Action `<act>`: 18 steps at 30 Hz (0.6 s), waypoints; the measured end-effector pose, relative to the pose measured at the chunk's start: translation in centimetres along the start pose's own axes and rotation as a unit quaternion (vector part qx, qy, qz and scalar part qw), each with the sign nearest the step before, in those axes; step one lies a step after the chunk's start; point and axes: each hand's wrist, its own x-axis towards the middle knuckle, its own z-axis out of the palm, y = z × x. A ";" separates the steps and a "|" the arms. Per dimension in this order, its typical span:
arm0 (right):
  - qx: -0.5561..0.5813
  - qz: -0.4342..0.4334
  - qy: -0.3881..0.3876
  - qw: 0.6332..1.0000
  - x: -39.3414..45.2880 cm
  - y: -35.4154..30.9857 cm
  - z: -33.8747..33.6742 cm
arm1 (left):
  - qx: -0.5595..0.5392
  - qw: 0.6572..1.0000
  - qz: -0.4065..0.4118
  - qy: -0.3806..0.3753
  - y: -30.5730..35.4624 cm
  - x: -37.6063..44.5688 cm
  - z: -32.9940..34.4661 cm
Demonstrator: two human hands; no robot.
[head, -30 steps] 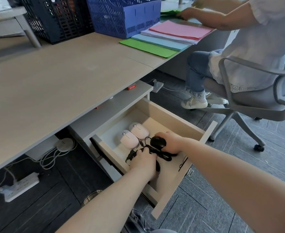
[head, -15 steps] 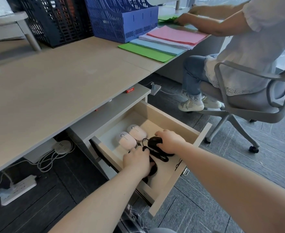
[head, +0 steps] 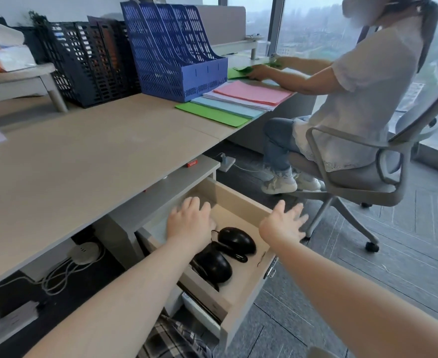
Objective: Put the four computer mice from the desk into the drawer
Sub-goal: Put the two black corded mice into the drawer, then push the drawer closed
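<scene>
Both forearms reach forward over the open drawer [head: 241,313], which juts out from under the worktop [head: 83,161]. The left hand [head: 189,223] hovers above the drawer's left part, palm down, fingers spread and slack, gripping nothing. The right hand [head: 281,223] hangs over the drawer's right wall, fingers splayed wide, also empty.

Just below and between the 2 hands lie 2 black mice: the nearer black mouse [head: 214,264] sits under the left wrist, and the farther black mouse [head: 236,240] rests just beyond it, touching or nearly so, with dark cable [head: 234,255] tangled between them. Whatever lies beneath the left hand is hidden, so any other mice there cannot be made out.

Past the left hand, the worktop surface is bare wood. Farther on stand a blue file rack [head: 176,47] and a black file rack [head: 91,60], with coloured folders [head: 238,102] fanned out beside the blue one. Beyond the right hand, another person sits on a grey office chair [head: 368,174], hands on green paper.
</scene>
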 end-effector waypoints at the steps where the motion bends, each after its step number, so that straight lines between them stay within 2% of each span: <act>1: 0.040 0.032 -0.015 0.999 0.1 0.1 0.2 | 0.006 1.000 -0.003 0.011 -0.6 0.1 -0.5; 6: 0.078 0.063 -0.022 0.995 0.4 -0.8 0.8 | 0.017 0.997 -0.047 0.064 -4.3 1.2 -2.3; 14: 0.097 0.020 -0.057 0.993 0.3 -4.5 1.5 | 0.010 0.992 -0.107 0.065 -8.5 3.5 -3.7; 18: 0.180 0.003 -0.032 0.983 0.9 -6.9 2.7 | -0.056 0.990 -0.126 0.034 -10.1 5.0 -3.6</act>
